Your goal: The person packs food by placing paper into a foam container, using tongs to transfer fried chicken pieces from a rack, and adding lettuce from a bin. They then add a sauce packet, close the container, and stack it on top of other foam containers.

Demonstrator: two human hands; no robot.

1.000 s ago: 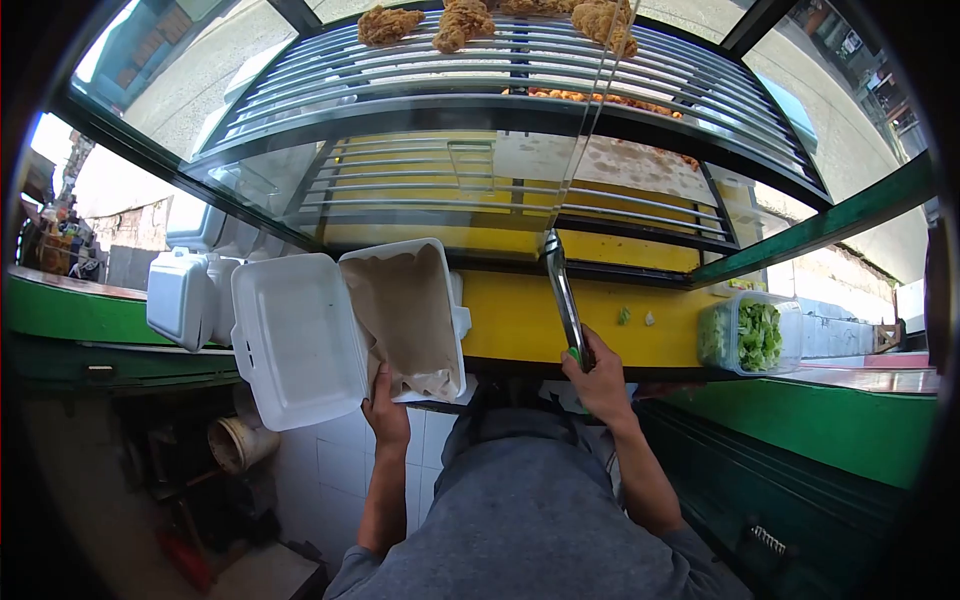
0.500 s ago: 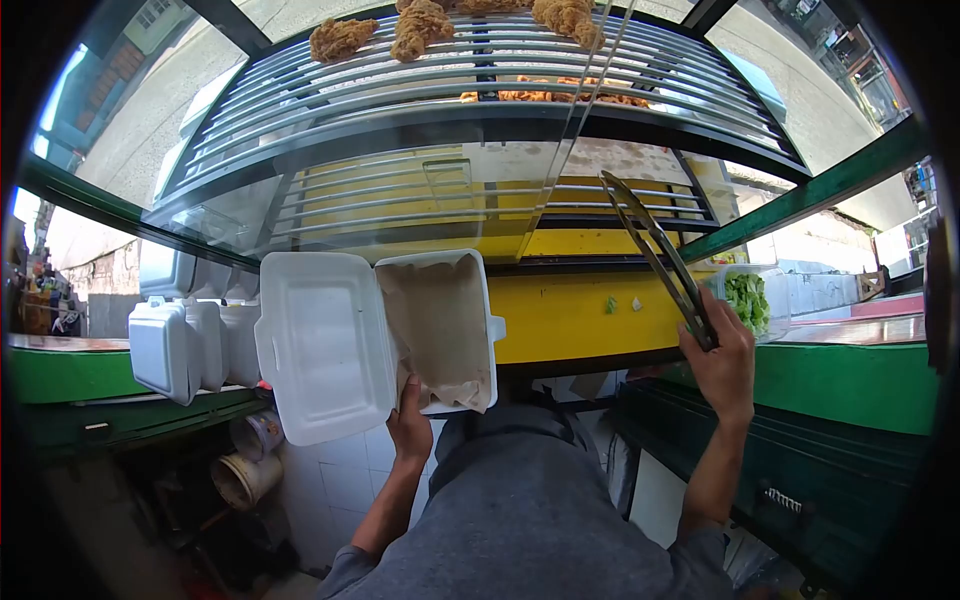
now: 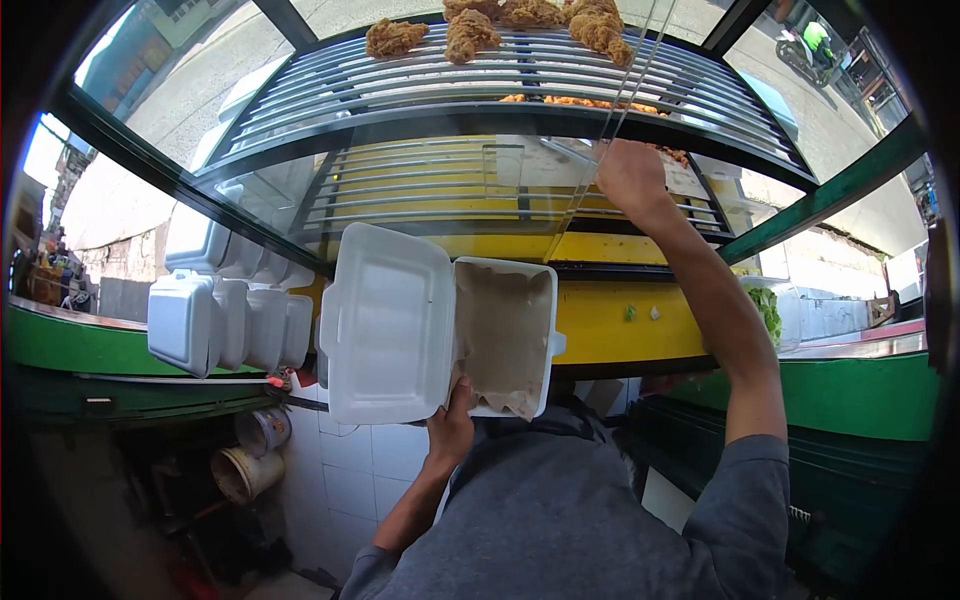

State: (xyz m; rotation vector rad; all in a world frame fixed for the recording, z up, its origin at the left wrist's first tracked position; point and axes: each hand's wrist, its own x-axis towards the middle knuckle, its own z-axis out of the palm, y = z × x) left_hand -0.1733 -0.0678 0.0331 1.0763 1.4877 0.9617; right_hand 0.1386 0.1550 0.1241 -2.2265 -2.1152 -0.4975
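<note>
An open white foam box (image 3: 392, 325) rests on my left hand (image 3: 452, 425), its lid folded out to the left. Brown paper (image 3: 507, 325) lines the box, and nothing lies on the paper. My left thumb presses on the box's near edge. My right hand (image 3: 632, 180) reaches into the display case behind the glass, closed around metal tongs (image 3: 570, 150). Only part of the tongs shows, behind the glass, and their tips are hard to make out. Beyond the hand, pieces of fried food (image 3: 605, 103) lie in the case.
Fried chicken (image 3: 472, 36) lies on the upper rack (image 3: 420, 95). Closed foam boxes (image 3: 182, 322) are stacked at the left. A clear tub of lettuce (image 3: 767, 312) stands at the right. Two small scraps (image 3: 631, 313) lie on the yellow counter (image 3: 600, 345).
My right hand has moved forward into the case with the tongs. The view has shifted, and the foam box in my left hand appears farther right. A motorcycle has appeared outside.
</note>
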